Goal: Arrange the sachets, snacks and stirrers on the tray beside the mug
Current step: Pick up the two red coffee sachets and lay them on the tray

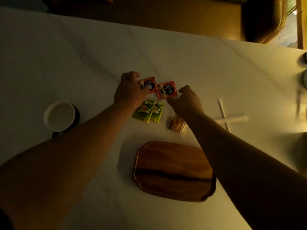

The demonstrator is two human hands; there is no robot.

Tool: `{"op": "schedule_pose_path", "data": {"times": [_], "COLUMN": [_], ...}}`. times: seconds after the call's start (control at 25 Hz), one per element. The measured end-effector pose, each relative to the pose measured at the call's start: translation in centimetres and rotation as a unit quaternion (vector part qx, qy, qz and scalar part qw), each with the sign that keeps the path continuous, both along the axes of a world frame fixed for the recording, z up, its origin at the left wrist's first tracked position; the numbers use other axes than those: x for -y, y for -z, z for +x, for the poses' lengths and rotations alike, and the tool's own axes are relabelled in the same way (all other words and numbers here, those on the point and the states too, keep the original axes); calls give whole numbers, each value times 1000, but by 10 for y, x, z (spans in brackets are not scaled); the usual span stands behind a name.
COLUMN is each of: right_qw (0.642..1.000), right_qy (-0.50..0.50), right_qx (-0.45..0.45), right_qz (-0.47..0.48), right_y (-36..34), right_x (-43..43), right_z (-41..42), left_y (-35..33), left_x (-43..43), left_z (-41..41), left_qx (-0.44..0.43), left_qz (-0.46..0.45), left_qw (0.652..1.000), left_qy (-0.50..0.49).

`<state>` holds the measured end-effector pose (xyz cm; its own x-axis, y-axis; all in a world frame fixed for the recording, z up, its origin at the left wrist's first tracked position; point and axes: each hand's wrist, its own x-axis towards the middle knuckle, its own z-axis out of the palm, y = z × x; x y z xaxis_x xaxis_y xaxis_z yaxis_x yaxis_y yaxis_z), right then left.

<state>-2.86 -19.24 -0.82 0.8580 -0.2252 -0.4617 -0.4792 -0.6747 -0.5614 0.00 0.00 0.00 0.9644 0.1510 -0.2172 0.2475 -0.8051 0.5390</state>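
Two red coffee sachets lie side by side on the white cloth. My left hand [130, 90] pinches the left red sachet [149, 84]. The fingertips of my right hand [186, 101] touch the right red sachet [167, 90] at its lower right corner. Below them lie two overlapping green tea sachets [148, 111]. A wrapped snack [177, 126] sits partly under my right wrist. Two white wrapped stirrers [232, 119] lie crossed to the right. The wooden tray [172, 170] stands bare near me. The white mug [60, 116] is at the left.
The white-clothed table [83, 55] fills the view; its far edge runs diagonally across the top. A dark chair [264, 19] stands beyond the far right corner. Blurred round objects [304, 67] sit at the right edge.
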Motion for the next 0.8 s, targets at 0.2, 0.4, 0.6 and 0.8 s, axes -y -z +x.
{"op": "schedule_pose_path", "data": {"times": [0.2, 0.4, 0.6, 0.8], "right_qw": [994, 993, 1000, 984], "right_qy": [-46, -62, -4, 72], "right_qx": [1, -31, 5, 56], "right_qz": [-97, -100, 22, 153], "right_y": [10, 11, 4, -30], "right_x": [-11, -12, -9, 11], "right_z": [27, 45, 47, 11], "left_y": [7, 8, 5, -17], "left_x": [1, -2, -1, -13], "left_z": [26, 38, 37, -15], "left_qx": [-76, -62, -88, -97], "left_qz": [103, 132, 69, -131], "left_qw": [987, 982, 990, 987], "left_qy": [101, 119, 83, -16]}}
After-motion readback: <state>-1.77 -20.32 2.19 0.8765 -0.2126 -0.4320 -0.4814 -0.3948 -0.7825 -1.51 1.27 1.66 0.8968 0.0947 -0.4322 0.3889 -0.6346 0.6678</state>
